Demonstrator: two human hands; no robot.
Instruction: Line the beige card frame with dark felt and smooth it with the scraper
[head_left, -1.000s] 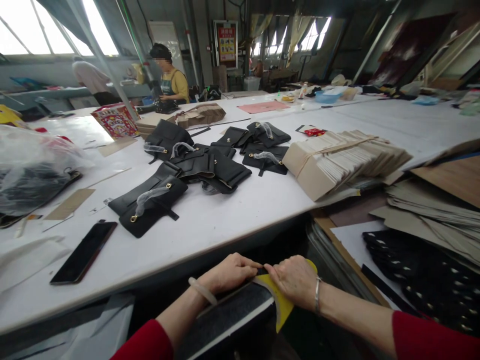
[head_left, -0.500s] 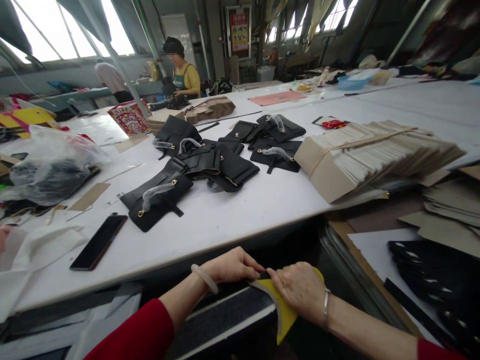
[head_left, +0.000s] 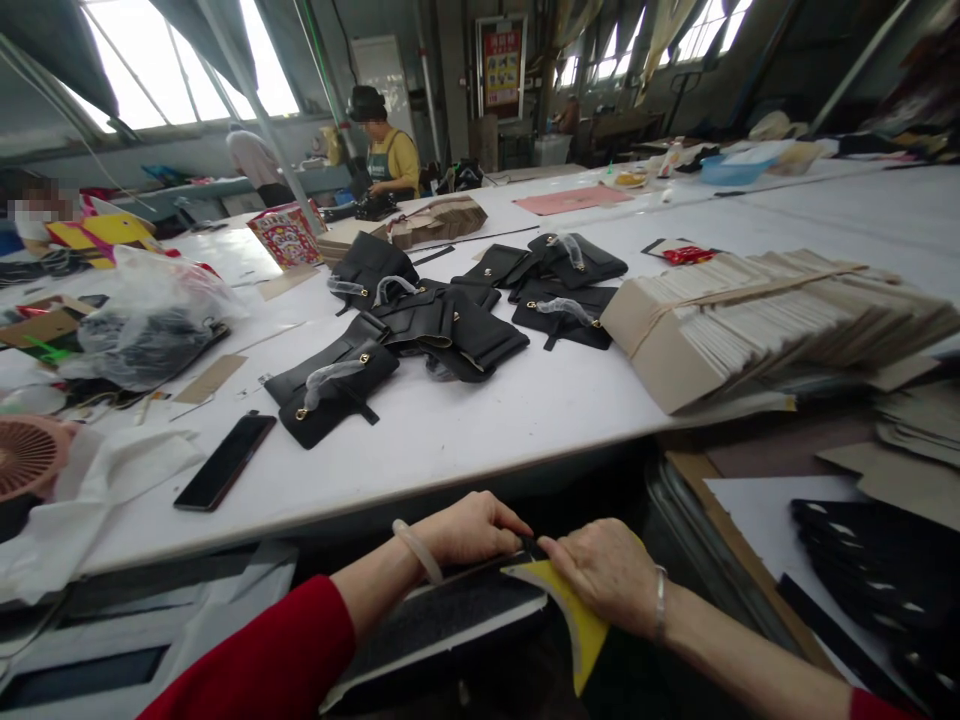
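My left hand [head_left: 480,528] is closed in a pinch at the top edge of a long black panel [head_left: 442,625] with a pale border, below the table's front edge. Right beside it, my right hand [head_left: 611,575] is a fist closed on a curved yellow piece [head_left: 589,635] with a pale rim. Its thumb meets the left fingertips at a small dark bit of material, mostly hidden by the fingers. On the table ahead lie several black bags [head_left: 450,320] with gold clasps and plastic-wrapped handles.
A phone [head_left: 225,462] and a pink fan [head_left: 30,455] are at the left of the white table [head_left: 420,460]. Banded grey card pieces [head_left: 780,320] stand at the right, above dark flat pieces [head_left: 862,570] on a lower surface. Another person [head_left: 394,160] works at the back.
The view has swung slightly left, bringing the pink fan in. Both hands keep their grip, while the black panel and the yellow piece have tilted a little.
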